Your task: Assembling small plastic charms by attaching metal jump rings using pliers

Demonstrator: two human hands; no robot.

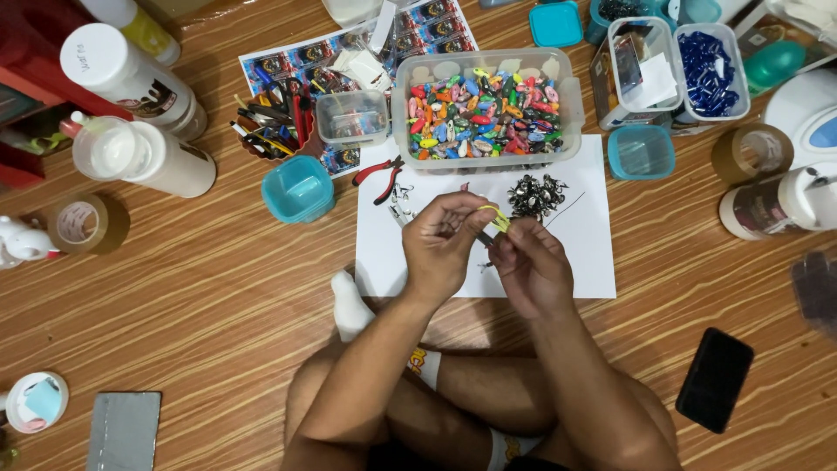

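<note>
My left hand [443,244] and my right hand [530,266] meet above a white paper sheet [584,253] on the wooden floor. Both pinch a small yellow lure-shaped piece [497,215] between their fingertips, with a thin dark metal part below it. A heap of small dark metal hooks or clasps [534,194] lies on the sheet just beyond my right hand. Red-handled pliers [379,173] rest at the sheet's far left corner. A clear plastic box [485,109] full of several colourful small pieces stands at the far edge of the sheet.
Teal tubs [298,188] [641,151], a clear box of blue pieces [708,68], a cup of pens [272,126], white bottles [139,153], tape rolls [85,223] [751,153] and a black phone [715,378] surround me. My crossed legs fill the near middle.
</note>
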